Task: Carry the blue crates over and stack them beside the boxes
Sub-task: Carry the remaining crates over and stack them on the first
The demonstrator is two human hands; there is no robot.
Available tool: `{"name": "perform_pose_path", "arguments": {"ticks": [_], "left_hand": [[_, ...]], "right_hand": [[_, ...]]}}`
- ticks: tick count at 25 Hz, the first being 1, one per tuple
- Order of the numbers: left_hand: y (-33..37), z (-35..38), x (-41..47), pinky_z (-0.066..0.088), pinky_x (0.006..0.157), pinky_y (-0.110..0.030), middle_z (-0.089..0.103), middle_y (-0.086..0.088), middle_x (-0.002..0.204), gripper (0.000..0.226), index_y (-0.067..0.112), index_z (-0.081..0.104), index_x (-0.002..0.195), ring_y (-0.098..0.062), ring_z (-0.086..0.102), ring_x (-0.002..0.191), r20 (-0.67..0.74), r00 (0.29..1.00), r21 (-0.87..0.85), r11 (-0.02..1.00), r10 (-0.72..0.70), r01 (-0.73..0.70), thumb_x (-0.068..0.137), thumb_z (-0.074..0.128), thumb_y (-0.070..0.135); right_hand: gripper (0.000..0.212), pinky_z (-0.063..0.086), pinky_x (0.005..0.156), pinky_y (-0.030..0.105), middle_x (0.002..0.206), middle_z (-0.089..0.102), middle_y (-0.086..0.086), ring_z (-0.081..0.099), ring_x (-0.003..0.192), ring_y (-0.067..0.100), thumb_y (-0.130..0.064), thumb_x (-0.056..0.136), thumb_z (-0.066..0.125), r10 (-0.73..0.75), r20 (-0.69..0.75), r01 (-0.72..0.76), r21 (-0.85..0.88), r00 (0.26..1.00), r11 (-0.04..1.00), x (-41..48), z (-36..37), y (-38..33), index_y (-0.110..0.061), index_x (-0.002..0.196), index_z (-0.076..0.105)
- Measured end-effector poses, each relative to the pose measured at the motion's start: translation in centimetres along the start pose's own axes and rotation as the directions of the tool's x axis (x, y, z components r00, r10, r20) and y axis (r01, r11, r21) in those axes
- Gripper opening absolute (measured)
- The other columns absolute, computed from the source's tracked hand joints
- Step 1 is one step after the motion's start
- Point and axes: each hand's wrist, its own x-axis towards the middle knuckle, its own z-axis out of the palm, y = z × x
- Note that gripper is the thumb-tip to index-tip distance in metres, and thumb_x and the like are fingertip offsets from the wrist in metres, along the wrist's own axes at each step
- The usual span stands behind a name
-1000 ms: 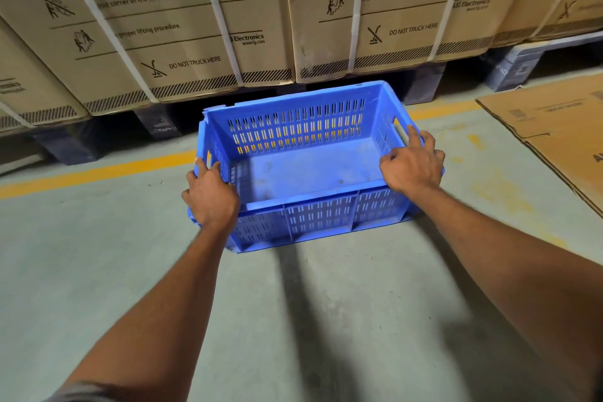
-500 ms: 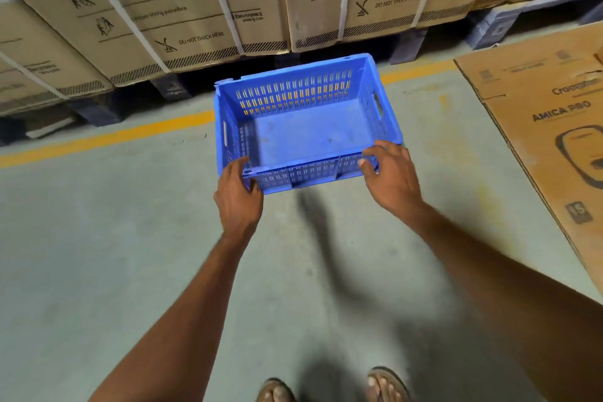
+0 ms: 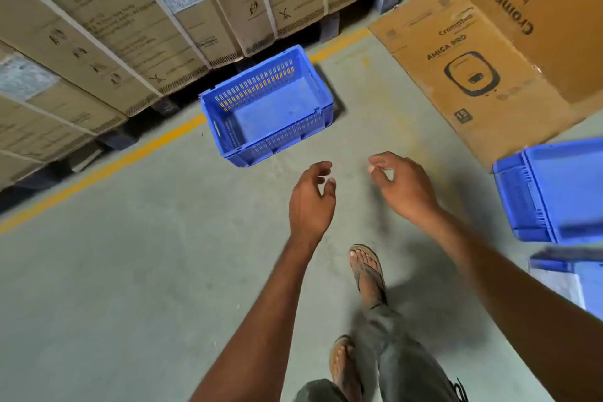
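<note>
An empty blue slatted crate (image 3: pixel 266 108) stands on the concrete floor, close to the row of tall strapped cardboard boxes (image 3: pixel 137 16) on dark pallets. My left hand (image 3: pixel 311 197) and my right hand (image 3: pixel 403 186) hover open over the floor, well short of the crate and touching nothing. More blue crates (image 3: pixel 554 192) sit at the right edge, partly cut off and blurred.
A yellow floor line (image 3: pixel 107 163) runs in front of the pallets and behind the crate. Flattened printed cardboard (image 3: pixel 463 75) lies on the floor at the right, with an upright brown carton (image 3: pixel 548 10) beyond it. My sandalled feet (image 3: pixel 367 268) are below the hands.
Both hands have let go of the blue crate and drawn back. The crate now rests on the floor by the boxes. The view has swung right, bringing further crates into sight.
</note>
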Motion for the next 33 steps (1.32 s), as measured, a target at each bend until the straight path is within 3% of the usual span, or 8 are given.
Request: {"name": "perform_pose_path", "arguments": {"ticks": [8,12,16,18,21,25,31,33], "left_hand": [[7.7,5.7,-18.8,0.052,0.075,-0.028,0.065,0.016,0.11,0.032,0.034,0.054,0.125,-0.004,0.066,0.09,0.314,0.937,0.047,0.983,0.153,-0.176,0.094,0.059,0.024],[11.0,13.2,-29.0,0.056,0.079,-0.033,0.066,0.015,0.105,0.032,0.035,0.056,0.119,-0.007,0.068,0.083,0.586,0.787,0.026,0.966,0.193,-0.256,0.09,0.059,0.022],[12.5,22.0,-39.1,0.057,0.085,-0.039,0.07,0.011,0.107,0.034,0.034,0.057,0.118,-0.016,0.07,0.092,0.775,0.598,0.042,0.928,0.204,-0.37,0.085,0.055,0.028],[12.9,26.6,-44.5,0.056,0.085,-0.038,0.072,0.01,0.104,0.03,0.033,0.061,0.113,-0.014,0.069,0.09,0.833,0.517,0.043,0.909,0.197,-0.415,0.084,0.056,0.028],[13.0,33.6,-53.2,0.055,0.084,-0.031,0.072,0.017,0.097,0.022,0.033,0.064,0.106,-0.003,0.067,0.081,0.889,0.425,0.051,0.886,0.17,-0.462,0.087,0.059,0.024],[11.2,43.9,-64.9,0.054,0.085,-0.029,0.073,0.018,0.096,0.018,0.034,0.067,0.105,0.001,0.068,0.079,0.929,0.368,0.138,0.879,0.045,-0.456,0.09,0.062,0.028],[7.0,59.0,-73.6,0.056,0.082,-0.032,0.072,0.016,0.101,0.025,0.033,0.066,0.115,-0.006,0.07,0.079,0.948,0.319,0.155,0.896,-0.015,-0.415,0.092,0.06,0.026],[4.7,63.3,-74.2,0.057,0.085,-0.035,0.072,0.014,0.105,0.027,0.033,0.066,0.118,-0.009,0.071,0.082,0.945,0.325,0.162,0.903,-0.025,-0.399,0.092,0.059,0.029]], "right_hand": [[0.023,0.053,0.086,0.032,0.106,0.073,-0.008,0.068,0.098,0.013,-0.039,0.091,0.058,0.252,-0.201,-0.233,0.113,0.947,0.966,-23.4,-11.5,5.7,-0.026,0.109,0.066],[0.022,0.046,0.083,0.029,0.106,0.071,-0.006,0.065,0.098,0.017,-0.037,0.092,0.055,0.407,-0.297,-0.409,0.058,0.864,0.911,-36.2,-17.2,11.4,-0.027,0.107,0.066],[0.012,0.051,0.08,0.032,0.095,0.074,-0.004,0.068,0.088,0.016,-0.02,0.089,0.066,0.548,-0.453,-0.516,0.205,0.704,0.832,-48.1,-21.7,18.3,-0.022,0.099,0.071],[0.012,0.048,0.079,0.025,0.092,0.073,-0.01,0.067,0.086,0.011,-0.018,0.087,0.067,0.604,-0.484,-0.544,0.277,0.633,0.792,-53.9,-23.4,22.8,-0.025,0.096,0.071],[0.012,0.044,0.078,0.021,0.093,0.07,-0.013,0.064,0.088,0.003,-0.026,0.09,0.064,0.736,-0.421,-0.638,0.374,0.53,0.673,-63.1,-25.6,30.5,-0.027,0.1,0.069],[0.017,0.049,0.084,0.028,0.1,0.073,-0.007,0.067,0.094,0.013,-0.034,0.089,0.06,0.856,-0.272,-0.751,0.412,0.44,0.516,-74.9,-26.2,43.1,-0.027,0.102,0.069],[0.024,0.051,0.086,0.037,0.107,0.067,0.004,0.064,0.1,0.027,-0.029,0.095,0.048,0.906,-0.106,-0.85,0.317,0.409,0.421,-81.9,-23.8,59.9,-0.021,0.113,0.062],[0.018,0.049,0.079,0.037,0.097,0.067,0.006,0.063,0.094,0.031,-0.027,0.092,0.048,0.923,-0.097,-0.869,0.312,0.373,0.384,-81.8,-21.7,65.1,-0.016,0.1,0.059]]}}
